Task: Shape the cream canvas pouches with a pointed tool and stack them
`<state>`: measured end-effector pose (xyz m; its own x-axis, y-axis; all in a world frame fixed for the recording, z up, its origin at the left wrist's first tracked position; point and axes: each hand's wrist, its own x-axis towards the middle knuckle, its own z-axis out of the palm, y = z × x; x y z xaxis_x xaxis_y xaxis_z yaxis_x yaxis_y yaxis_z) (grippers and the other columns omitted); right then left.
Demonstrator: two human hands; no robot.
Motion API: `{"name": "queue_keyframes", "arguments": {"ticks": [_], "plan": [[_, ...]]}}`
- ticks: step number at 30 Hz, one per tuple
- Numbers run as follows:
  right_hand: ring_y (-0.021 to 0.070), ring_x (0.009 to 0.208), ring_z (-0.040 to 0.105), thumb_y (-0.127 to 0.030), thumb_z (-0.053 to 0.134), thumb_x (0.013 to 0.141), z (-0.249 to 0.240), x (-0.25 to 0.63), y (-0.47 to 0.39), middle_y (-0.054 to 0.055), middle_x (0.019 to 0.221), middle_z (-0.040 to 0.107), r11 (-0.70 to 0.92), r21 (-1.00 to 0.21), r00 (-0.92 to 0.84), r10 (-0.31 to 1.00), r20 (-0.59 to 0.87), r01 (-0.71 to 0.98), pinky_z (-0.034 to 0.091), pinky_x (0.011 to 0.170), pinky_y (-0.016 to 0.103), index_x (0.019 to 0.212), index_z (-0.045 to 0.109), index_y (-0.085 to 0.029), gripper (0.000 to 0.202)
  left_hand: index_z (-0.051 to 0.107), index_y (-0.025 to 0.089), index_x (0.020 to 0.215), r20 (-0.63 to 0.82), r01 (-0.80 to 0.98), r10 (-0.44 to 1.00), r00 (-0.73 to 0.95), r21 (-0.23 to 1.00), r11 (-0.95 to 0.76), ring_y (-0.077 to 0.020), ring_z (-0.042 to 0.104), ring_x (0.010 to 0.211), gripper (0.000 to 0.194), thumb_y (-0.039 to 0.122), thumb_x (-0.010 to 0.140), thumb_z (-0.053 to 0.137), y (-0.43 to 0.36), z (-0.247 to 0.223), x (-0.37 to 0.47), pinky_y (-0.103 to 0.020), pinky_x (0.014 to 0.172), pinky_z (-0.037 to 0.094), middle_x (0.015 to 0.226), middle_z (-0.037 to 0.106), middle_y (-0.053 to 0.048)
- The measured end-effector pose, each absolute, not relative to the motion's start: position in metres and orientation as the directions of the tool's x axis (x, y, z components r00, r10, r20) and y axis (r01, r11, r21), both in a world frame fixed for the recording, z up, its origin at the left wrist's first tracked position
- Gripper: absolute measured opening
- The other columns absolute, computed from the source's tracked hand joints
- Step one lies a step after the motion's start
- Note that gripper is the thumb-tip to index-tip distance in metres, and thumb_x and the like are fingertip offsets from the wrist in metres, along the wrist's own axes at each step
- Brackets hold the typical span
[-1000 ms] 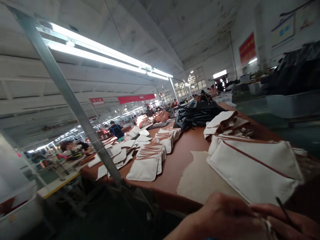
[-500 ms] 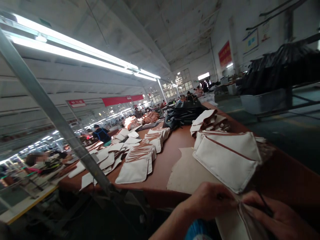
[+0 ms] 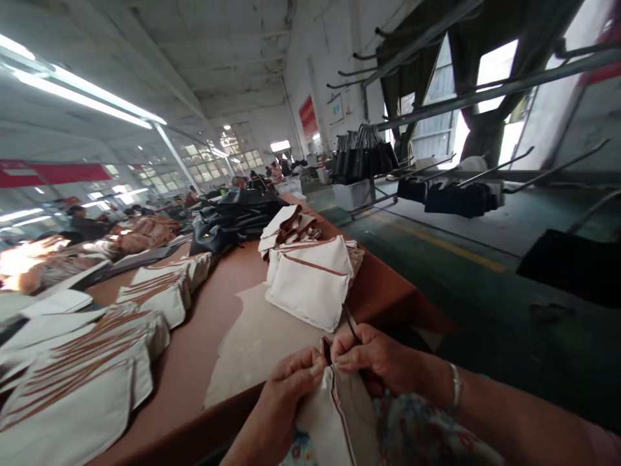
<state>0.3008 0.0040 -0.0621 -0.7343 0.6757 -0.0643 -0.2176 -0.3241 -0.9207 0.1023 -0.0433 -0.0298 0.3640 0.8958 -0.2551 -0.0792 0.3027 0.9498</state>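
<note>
My left hand [image 3: 288, 391] pinches the upper edge of a cream bag piece [image 3: 317, 427] with a brown-edged seam down its middle. Opposite it, my right hand [image 3: 371, 356] grips the same piece close to the seam, with the fingertips of both hands nearly meeting. A thin dark tool [image 3: 349, 320] pokes up from between my right fingers; its kind is unclear. Just beyond my hands, a pile of cream pouch pieces with brown trim [image 3: 308, 288] rests on the table. The lower end of the held piece runs out of view over my lap.
Rows of cream pieces [image 3: 72, 382] overlap on the left of the brown-covered table [image 3: 208, 310]. A beige sheet [image 3: 252, 349] lies before me. Black material [image 3: 237, 217] is heaped farther back. Racks with black bags [image 3: 363, 155] stand right, across the green floor.
My view has swung to the right, bringing the racks and windows into sight. Both hands still hold the cream piece, which now appears nearer the middle of the view.
</note>
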Motion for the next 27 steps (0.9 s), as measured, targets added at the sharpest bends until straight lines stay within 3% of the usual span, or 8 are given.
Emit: {"name": "queue_keyframes", "arguments": {"ticks": [2, 8, 13, 17, 19, 22, 25, 27], "plan": [[0.0041, 0.03, 0.033, -0.039, 0.067, 0.075, -0.061, 0.298, 0.001, -0.008, 0.047, 0.044, -0.31, -0.926, -0.72, 0.691, -0.065, -0.213, 0.026, 0.029, 0.015, 0.081, 0.058, -0.014, 0.026, 0.051, 0.017, 0.072, -0.27, -0.135, 0.899, 0.345, 0.933, 0.333, -0.0077, 0.035, 0.049, 0.025, 0.034, 0.081, 0.067, -0.044, -0.033, 0.101, -0.02, 0.047, 0.024, 0.06, 0.045, 0.004], [0.0038, 0.031, 0.034, -0.042, 0.067, 0.077, -0.053, 0.292, -0.002, -0.008, 0.048, 0.046, -0.258, -0.955, -0.692, 0.716, -0.088, -0.145, 0.026, 0.03, 0.014, 0.082, 0.059, -0.014, 0.029, 0.062, 0.014, 0.074, -0.286, -0.077, 0.884, 0.37, 0.939, 0.335, -0.0075, 0.047, 0.051, 0.027, 0.036, 0.076, 0.079, -0.045, -0.03, 0.09, -0.018, 0.05, 0.032, 0.063, 0.059, 0.0], [0.004, 0.031, 0.033, -0.044, 0.066, 0.077, -0.048, 0.295, -0.005, -0.008, 0.048, 0.045, -0.254, -0.961, -0.693, 0.713, -0.112, -0.107, 0.025, 0.03, 0.015, 0.082, 0.057, -0.015, 0.031, 0.064, 0.013, 0.072, -0.3, -0.125, 0.883, 0.361, 0.923, 0.364, -0.0076, 0.046, 0.048, 0.026, 0.034, 0.076, 0.078, -0.046, -0.032, 0.093, -0.018, 0.049, 0.032, 0.058, 0.058, 0.0], [0.0041, 0.035, 0.032, -0.052, 0.06, 0.083, -0.041, 0.298, -0.006, -0.008, 0.052, 0.042, -0.171, -0.982, -0.69, 0.72, -0.072, -0.076, 0.026, 0.033, 0.015, 0.086, 0.054, -0.016, 0.037, 0.062, 0.014, 0.069, -0.298, 0.012, 0.903, 0.31, 0.951, 0.309, -0.0077, 0.041, 0.047, 0.032, 0.042, 0.077, 0.075, -0.046, -0.03, 0.1, -0.018, 0.047, 0.029, 0.055, 0.054, 0.001], [0.004, 0.044, 0.037, -0.047, 0.067, 0.079, -0.037, 0.298, -0.006, -0.007, 0.058, 0.046, -0.04, -0.997, -0.677, 0.736, 0.014, -0.065, 0.03, 0.04, 0.015, 0.084, 0.056, -0.015, 0.034, 0.063, 0.013, 0.068, -0.268, 0.122, 0.929, 0.255, 0.962, 0.244, -0.0086, 0.04, 0.049, 0.032, 0.043, 0.077, 0.072, -0.045, -0.028, 0.104, -0.018, 0.046, 0.028, 0.057, 0.054, 0.001], [0.0056, 0.057, 0.043, -0.026, 0.074, 0.069, -0.034, 0.296, -0.004, -0.004, 0.063, 0.054, 0.109, -0.994, -0.632, 0.772, 0.073, 0.017, 0.033, 0.05, 0.016, 0.076, 0.059, -0.012, 0.022, 0.065, 0.013, 0.068, -0.219, 0.285, 0.959, 0.182, 0.945, 0.162, -0.0103, 0.039, 0.052, 0.028, 0.04, 0.077, 0.066, -0.046, -0.023, 0.108, -0.018, 0.045, 0.027, 0.057, 0.053, 0.0], [0.0067, 0.057, 0.044, -0.012, 0.063, 0.066, -0.034, 0.294, -0.002, -0.004, 0.06, 0.055, 0.124, -0.988, -0.579, 0.814, 0.048, 0.093, 0.032, 0.051, 0.017, 0.07, 0.059, -0.012, 0.005, 0.064, 0.014, 0.064, -0.169, 0.423, 0.977, 0.133, 0.901, 0.098, -0.0107, 0.036, 0.053, 0.026, 0.035, 0.079, 0.06, -0.046, -0.02, 0.113, -0.019, 0.045, 0.025, 0.056, 0.048, 0.002], [0.007, 0.055, 0.044, -0.009, 0.059, 0.064, -0.034, 0.294, -0.002, -0.004, 0.059, 0.055, 0.127, -0.985, -0.552, 0.833, 0.044, 0.114, 0.032, 0.05, 0.018, 0.067, 0.059, -0.012, 0.005, 0.063, 0.014, 0.063, -0.149, 0.461, 0.982, 0.113, 0.884, 0.081, -0.0108, 0.035, 0.053, 0.025, 0.034, 0.079, 0.058, -0.045, -0.02, 0.117, -0.019, 0.045, 0.025, 0.056, 0.048, 0.002]]}}
